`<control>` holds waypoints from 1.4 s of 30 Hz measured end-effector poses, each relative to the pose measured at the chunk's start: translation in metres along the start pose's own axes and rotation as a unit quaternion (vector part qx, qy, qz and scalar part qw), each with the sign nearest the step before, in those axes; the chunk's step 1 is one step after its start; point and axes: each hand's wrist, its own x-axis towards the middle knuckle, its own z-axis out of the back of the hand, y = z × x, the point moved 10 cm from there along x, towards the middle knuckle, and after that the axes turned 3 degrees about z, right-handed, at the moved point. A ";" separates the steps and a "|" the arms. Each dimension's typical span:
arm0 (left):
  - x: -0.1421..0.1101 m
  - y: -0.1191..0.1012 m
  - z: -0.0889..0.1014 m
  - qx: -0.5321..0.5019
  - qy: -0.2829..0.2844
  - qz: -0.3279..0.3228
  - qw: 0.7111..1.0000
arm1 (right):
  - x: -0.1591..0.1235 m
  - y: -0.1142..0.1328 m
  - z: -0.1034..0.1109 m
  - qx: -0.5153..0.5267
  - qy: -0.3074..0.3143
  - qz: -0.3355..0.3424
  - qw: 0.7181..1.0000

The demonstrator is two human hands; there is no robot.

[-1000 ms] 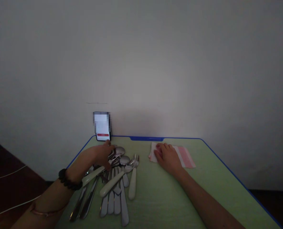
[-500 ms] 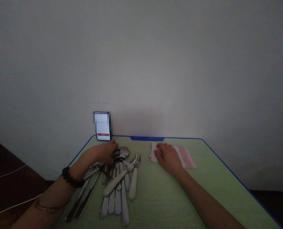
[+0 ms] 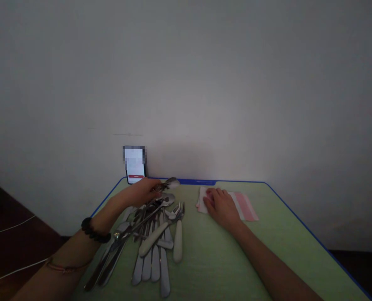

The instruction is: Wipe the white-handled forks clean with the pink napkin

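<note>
1. Fingers, left hand (image 3: 142, 192): closed on a spoon (image 3: 173, 182), possibly several pieces, at the far end of the cutlery pile (image 3: 154, 241).
2. Fingers, right hand (image 3: 222, 209): bent over striped cloth (image 3: 246, 207); whether gripping, cannot tell.
3. Cutlery pile: on counter (image 3: 217, 263), handles mostly nearer the person.
4. Step, seemingly: separating spoon. Next move calls for clearance over tangled pieces.

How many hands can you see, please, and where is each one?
2: the left hand, holding cutlery at the far end of the pile, and the right hand, resting on the striped cloth.
</note>
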 end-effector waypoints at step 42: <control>-0.032 -0.075 -0.071 0.056 0.116 -0.090 0.988 | 0.004 -0.001 0.008 0.003 0.009 -0.036 0.999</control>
